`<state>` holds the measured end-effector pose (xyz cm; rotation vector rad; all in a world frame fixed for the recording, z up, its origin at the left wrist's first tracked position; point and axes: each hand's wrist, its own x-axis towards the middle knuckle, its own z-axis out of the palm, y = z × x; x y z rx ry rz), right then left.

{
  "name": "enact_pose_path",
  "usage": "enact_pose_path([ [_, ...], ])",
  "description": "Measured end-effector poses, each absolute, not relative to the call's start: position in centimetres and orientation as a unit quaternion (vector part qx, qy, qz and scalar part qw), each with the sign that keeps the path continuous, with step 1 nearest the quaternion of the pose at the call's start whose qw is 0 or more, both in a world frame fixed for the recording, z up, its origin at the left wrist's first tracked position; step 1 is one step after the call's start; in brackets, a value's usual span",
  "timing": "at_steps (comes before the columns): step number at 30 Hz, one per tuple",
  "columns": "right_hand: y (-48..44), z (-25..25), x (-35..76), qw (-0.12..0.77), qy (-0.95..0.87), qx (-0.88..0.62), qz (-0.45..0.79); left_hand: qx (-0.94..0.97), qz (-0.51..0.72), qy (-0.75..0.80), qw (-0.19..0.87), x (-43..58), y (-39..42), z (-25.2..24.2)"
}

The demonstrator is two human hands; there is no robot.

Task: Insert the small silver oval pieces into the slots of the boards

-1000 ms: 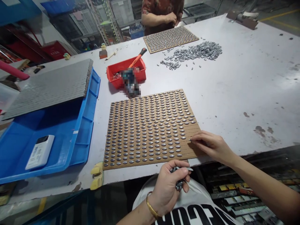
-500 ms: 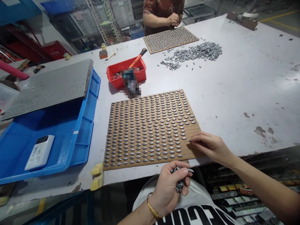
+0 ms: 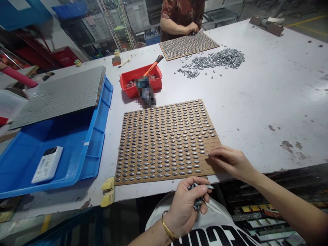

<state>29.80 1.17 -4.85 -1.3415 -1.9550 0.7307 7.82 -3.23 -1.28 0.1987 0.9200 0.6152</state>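
In front of me a brown grooved board (image 3: 206, 165) carries rows of small grey spindle-shaped metal pieces; bare grooves show at its near right corner. My right hand (image 3: 232, 160) is over that corner, thumb and fingers pinched on one metal piece (image 3: 207, 155), which mostly hides behind the fingertips. Below the board's near edge, my left hand (image 3: 186, 205) is closed around a handful of the same pieces (image 3: 197, 204). One piece (image 3: 209, 187) sticks out between its thumb and forefinger.
A loose pile of metal pieces (image 3: 225, 58) lies farther back, near a co-worker's hand (image 3: 192, 28) at a second board (image 3: 176, 54). A red bin (image 3: 128, 91) holds an orange-handled tool (image 3: 153, 65). On the left stands a blue crate (image 3: 88, 160) with a white device (image 3: 47, 164) inside.
The view has shifted slightly, so the table appears a little farther right. Across the table, the co-worker's hand has lowered toward the second board. My hands have barely moved.
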Motion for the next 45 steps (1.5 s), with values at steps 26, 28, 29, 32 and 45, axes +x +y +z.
enact_pose_path([
  [26,1.28,-5.22,30.05,0.324,-0.749,-0.506,0.28,0.1,0.288,0.443,0.843,7.87,-3.28,-1.32],
  [28,1.29,-5.24,30.08,0.324,-0.75,-0.505,0.279,0.098,0.284,0.443,0.845,7.86,-3.28,-1.3],
  [29,1.31,-5.26,30.09,0.325,-0.75,-0.505,0.278,0.097,0.282,0.443,0.845,7.84,-3.28,-1.29],
  [32,1.35,-5.32,30.12,0.327,-0.748,-0.505,0.28,0.097,0.272,0.445,0.848,7.77,-3.24,-1.25],
  [45,1.31,-5.28,30.18,0.319,-0.75,-0.502,0.289,0.099,0.255,0.445,0.853,7.72,-3.33,-1.15],
])
